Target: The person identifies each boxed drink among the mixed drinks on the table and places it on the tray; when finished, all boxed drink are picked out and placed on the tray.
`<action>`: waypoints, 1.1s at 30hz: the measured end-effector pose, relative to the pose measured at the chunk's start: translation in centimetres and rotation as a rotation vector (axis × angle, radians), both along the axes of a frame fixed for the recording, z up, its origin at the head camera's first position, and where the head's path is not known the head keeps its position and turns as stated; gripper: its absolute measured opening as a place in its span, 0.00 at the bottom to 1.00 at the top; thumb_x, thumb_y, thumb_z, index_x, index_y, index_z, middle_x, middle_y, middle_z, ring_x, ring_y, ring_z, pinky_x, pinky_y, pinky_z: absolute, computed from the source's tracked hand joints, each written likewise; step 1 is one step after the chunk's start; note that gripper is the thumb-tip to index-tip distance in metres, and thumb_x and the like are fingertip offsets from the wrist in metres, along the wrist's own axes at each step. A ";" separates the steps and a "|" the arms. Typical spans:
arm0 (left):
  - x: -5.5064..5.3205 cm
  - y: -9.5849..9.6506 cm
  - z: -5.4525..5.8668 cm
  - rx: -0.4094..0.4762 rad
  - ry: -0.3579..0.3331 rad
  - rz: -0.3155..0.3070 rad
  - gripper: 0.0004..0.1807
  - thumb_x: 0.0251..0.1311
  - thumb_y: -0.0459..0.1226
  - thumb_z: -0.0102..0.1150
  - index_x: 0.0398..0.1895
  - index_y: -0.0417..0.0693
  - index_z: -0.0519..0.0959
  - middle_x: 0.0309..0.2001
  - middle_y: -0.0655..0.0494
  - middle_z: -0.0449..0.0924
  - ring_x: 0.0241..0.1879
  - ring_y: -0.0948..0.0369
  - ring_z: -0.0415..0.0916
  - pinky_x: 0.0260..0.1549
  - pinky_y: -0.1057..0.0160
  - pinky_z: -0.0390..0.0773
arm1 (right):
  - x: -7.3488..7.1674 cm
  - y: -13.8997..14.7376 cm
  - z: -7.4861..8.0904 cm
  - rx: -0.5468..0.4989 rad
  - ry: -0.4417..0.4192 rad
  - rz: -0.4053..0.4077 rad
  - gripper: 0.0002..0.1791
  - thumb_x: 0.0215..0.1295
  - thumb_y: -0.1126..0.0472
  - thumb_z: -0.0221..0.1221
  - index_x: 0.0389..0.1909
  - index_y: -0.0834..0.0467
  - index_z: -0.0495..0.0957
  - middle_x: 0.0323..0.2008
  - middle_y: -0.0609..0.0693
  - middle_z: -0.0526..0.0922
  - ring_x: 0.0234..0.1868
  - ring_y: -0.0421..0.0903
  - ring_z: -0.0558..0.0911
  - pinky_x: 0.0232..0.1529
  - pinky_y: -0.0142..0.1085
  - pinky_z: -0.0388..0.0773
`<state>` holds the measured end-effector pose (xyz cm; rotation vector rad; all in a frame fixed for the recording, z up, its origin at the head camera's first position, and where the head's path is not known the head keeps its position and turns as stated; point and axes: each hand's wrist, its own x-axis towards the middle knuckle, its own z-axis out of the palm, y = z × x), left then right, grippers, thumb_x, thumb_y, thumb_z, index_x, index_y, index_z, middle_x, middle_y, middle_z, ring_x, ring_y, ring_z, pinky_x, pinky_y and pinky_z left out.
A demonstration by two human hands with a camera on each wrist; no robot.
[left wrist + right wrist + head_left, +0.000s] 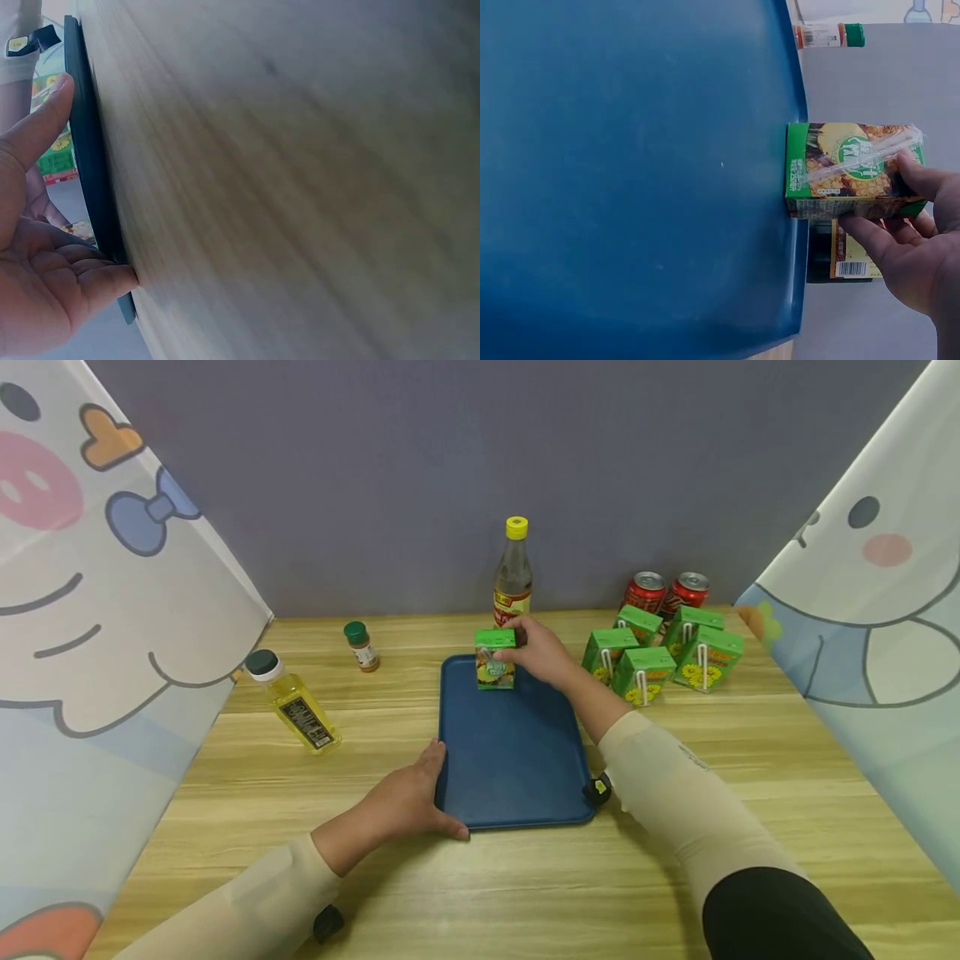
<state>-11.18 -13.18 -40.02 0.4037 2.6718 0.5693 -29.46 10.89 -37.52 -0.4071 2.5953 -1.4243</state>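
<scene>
My right hand pinches a green juice box from its right side, thumb on its front. The right wrist view shows pineapples and a wrapped straw on this carton; its bottom end is close over the far rim area of the blue tray. My left hand rests at the tray's near left corner. Its thumb lies along the near edge and its fingers along the left edge; in the left wrist view the little finger reaches down to the wooden table.
Behind the tray stands a yellow-capped bottle. Several green drink cartons cluster at right, before two red cans. On the left are an oil bottle and a green-capped spice jar. A grey wall closes the back.
</scene>
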 end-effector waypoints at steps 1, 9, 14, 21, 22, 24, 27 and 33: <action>0.0 0.0 0.0 -0.001 -0.001 -0.001 0.74 0.34 0.63 0.77 0.77 0.36 0.46 0.78 0.41 0.43 0.73 0.45 0.55 0.67 0.48 0.64 | 0.0 -0.1 0.0 -0.001 0.003 0.003 0.32 0.64 0.52 0.65 0.65 0.55 0.65 0.54 0.54 0.76 0.53 0.51 0.77 0.52 0.47 0.76; 0.1 0.0 -0.1 -0.004 -0.001 -0.005 0.74 0.34 0.64 0.77 0.78 0.37 0.46 0.78 0.42 0.43 0.73 0.45 0.56 0.67 0.48 0.64 | -0.2 -0.1 -0.4 -0.017 -0.001 0.030 0.34 0.65 0.52 0.64 0.67 0.55 0.63 0.57 0.55 0.75 0.56 0.51 0.76 0.53 0.48 0.76; 0.1 0.0 -0.2 0.000 0.001 -0.008 0.74 0.34 0.64 0.76 0.78 0.38 0.45 0.78 0.43 0.43 0.73 0.45 0.56 0.67 0.48 0.65 | 0.5 0.7 0.9 0.036 0.016 0.055 0.41 0.65 0.47 0.64 0.73 0.53 0.56 0.66 0.54 0.68 0.65 0.53 0.70 0.59 0.51 0.72; 0.0 0.0 -0.2 -0.006 0.002 -0.004 0.74 0.34 0.65 0.76 0.78 0.38 0.45 0.78 0.43 0.42 0.73 0.45 0.57 0.66 0.48 0.65 | 2.0 4.1 4.7 -0.036 0.096 0.062 0.42 0.66 0.46 0.62 0.74 0.52 0.53 0.70 0.54 0.63 0.71 0.53 0.64 0.66 0.52 0.67; 0.0 0.0 -0.1 -0.009 0.002 -0.003 0.74 0.34 0.65 0.76 0.78 0.38 0.45 0.79 0.43 0.42 0.73 0.45 0.57 0.66 0.48 0.65 | 2.2 4.9 5.3 -0.051 0.111 0.053 0.42 0.66 0.46 0.62 0.74 0.52 0.53 0.70 0.53 0.64 0.71 0.53 0.64 0.67 0.52 0.66; 0.1 -0.1 -0.1 -0.011 0.001 -0.002 0.74 0.34 0.65 0.76 0.78 0.38 0.45 0.79 0.43 0.42 0.73 0.45 0.57 0.66 0.48 0.65 | 2.6 6.5 6.3 -0.062 0.151 0.020 0.42 0.65 0.45 0.62 0.74 0.51 0.53 0.69 0.53 0.64 0.70 0.53 0.65 0.67 0.52 0.65; 0.1 -0.1 0.0 -0.011 0.002 -0.002 0.74 0.34 0.64 0.76 0.78 0.39 0.45 0.79 0.43 0.42 0.73 0.45 0.56 0.66 0.48 0.65 | 3.5 9.1 7.6 -0.044 0.187 -0.044 0.42 0.65 0.42 0.61 0.75 0.49 0.53 0.70 0.51 0.64 0.71 0.53 0.65 0.67 0.53 0.65; 0.1 -0.1 0.1 -0.008 -0.002 -0.007 0.73 0.35 0.64 0.76 0.78 0.38 0.45 0.78 0.43 0.42 0.74 0.46 0.55 0.67 0.48 0.64 | 5.2 13.9 7.5 -0.066 0.213 -0.129 0.40 0.68 0.47 0.59 0.75 0.50 0.51 0.70 0.57 0.62 0.69 0.57 0.64 0.65 0.54 0.63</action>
